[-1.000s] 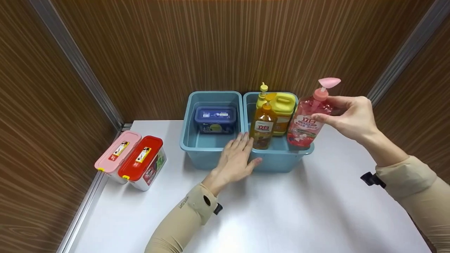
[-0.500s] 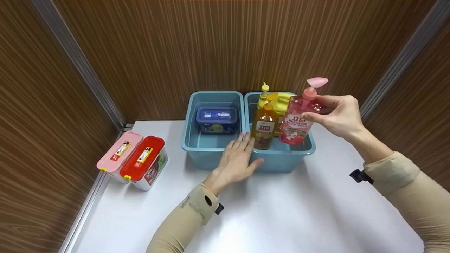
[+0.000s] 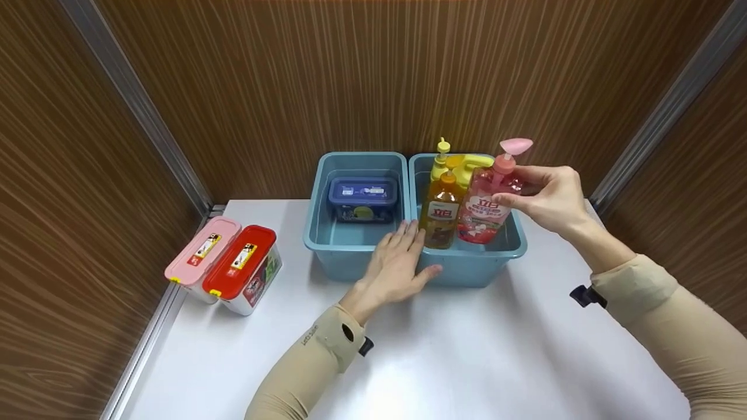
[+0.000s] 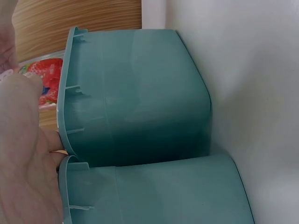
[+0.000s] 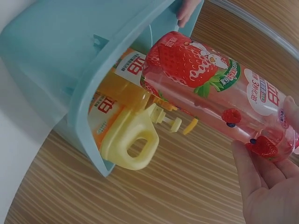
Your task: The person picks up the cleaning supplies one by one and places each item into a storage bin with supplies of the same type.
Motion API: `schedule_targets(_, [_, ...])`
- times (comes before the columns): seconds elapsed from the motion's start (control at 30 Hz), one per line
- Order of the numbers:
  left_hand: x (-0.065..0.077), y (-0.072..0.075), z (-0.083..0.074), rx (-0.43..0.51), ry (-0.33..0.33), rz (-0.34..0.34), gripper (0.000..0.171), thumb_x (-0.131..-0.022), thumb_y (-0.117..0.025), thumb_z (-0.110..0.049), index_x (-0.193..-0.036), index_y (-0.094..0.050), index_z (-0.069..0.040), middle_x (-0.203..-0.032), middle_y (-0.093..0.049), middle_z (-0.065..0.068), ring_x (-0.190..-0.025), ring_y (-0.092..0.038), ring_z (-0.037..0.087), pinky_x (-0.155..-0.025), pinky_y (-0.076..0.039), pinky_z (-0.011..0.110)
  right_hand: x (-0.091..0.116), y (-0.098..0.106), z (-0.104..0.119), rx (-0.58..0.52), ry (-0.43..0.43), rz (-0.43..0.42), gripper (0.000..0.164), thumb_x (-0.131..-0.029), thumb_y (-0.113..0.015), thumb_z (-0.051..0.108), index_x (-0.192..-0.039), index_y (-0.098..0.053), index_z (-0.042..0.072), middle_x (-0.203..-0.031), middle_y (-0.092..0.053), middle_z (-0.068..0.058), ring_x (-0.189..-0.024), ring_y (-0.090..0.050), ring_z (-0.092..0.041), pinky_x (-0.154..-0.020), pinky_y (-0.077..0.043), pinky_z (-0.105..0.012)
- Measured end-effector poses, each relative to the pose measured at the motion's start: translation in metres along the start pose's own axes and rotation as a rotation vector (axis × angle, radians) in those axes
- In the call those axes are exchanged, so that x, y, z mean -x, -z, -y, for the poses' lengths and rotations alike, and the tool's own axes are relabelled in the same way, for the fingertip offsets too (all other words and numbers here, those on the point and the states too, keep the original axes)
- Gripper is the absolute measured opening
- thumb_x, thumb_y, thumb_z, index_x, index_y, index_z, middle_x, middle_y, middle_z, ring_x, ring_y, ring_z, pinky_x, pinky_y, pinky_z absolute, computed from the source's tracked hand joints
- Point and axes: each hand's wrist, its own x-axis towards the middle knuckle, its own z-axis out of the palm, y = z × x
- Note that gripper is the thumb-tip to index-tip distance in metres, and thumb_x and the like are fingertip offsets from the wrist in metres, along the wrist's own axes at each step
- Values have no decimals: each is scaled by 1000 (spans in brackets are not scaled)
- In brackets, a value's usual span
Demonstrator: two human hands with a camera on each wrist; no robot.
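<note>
In the head view my right hand (image 3: 551, 195) grips a pink pump bottle (image 3: 484, 204) by its upper part, tilted over the right blue bin (image 3: 516, 248). The right wrist view shows strawberries on the pink bottle (image 5: 210, 84), its base at the mouth of the bin (image 5: 86, 100). That bin contains an amber pump bottle (image 3: 442, 213), a yellow jug (image 3: 471, 169) and a yellow pump bottle (image 3: 440, 160), the last two partly hidden. My left hand (image 3: 397, 262), fingers straight, rests on the front rims where the two bins meet.
The left blue bin (image 3: 318, 230) contains a dark blue lidded box (image 3: 363, 198). On the white table (image 3: 467, 361), at the left, stand a red-lidded box (image 3: 242, 268) and a pink-lidded box (image 3: 201, 251), side by side. A wood-grain wall (image 3: 373, 76) rises behind the bins.
My right hand has carried the pink bottle leftward from the bin's right side, closer to the amber bottle, and lately a little downward. My left hand has stayed on the rims.
</note>
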Motion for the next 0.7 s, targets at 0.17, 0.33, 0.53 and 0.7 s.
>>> schedule_targets(0.17, [0,1,0,6,-5,1,94,-114,-34,-74,-179,-26,-7,-191,-12,14,-180,-10,33,-145,-20,55,-4,-6,-8,-13,-4,17,59,-91,-97,27,-142,-77,4,-134,-81,-24,-87,-76,13,-79,-61,-9])
schedule_targets(0.33, [0,0,1,-1,-7,-1,94,-113,-34,-75,-179,-26,-8,-191,-13,14,-180,-10,33,-145,-20,55,-5,-13,-16,-14,-17,34,59,-92,-96,28,-143,-77,6,-135,-81,-23,-88,-76,12,-80,-61,-9])
schedule_targets(0.53, [-1,0,0,-9,-6,11,95,-113,-33,-76,-179,-25,-8,-191,-12,14,-180,-9,32,-145,-20,55,-5,-19,-23,4,-16,38,59,-91,-97,32,-142,-79,8,-135,-82,-19,-96,-74,10,-81,-60,-8])
schedule_targets(0.7, [-1,1,1,-15,-1,9,95,-113,-33,-76,-179,-25,-8,-191,-12,14,-180,-10,32,-145,-20,54,-6,-25,-27,18,-11,48,59,-92,-96,35,-142,-79,10,-137,-82,-17,-105,-74,4,-83,-59,-7])
